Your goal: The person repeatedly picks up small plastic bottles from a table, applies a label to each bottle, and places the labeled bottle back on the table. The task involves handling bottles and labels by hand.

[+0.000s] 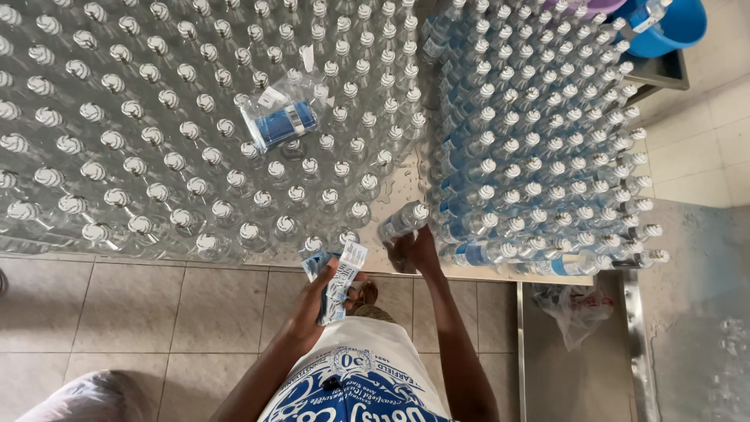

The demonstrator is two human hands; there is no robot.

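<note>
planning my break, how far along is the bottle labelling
Done: the right block of labelled bottles wears blue bands. In hand: left hand holds a label stack; right hand grips one bottle. Left: the large block of bare bottles, a label packet lying on top.

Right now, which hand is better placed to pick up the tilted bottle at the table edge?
The right hand: its fingers hold the tilted bottle between the two bottle groups. The left hand is full with a stack of blue and white labels.
</note>
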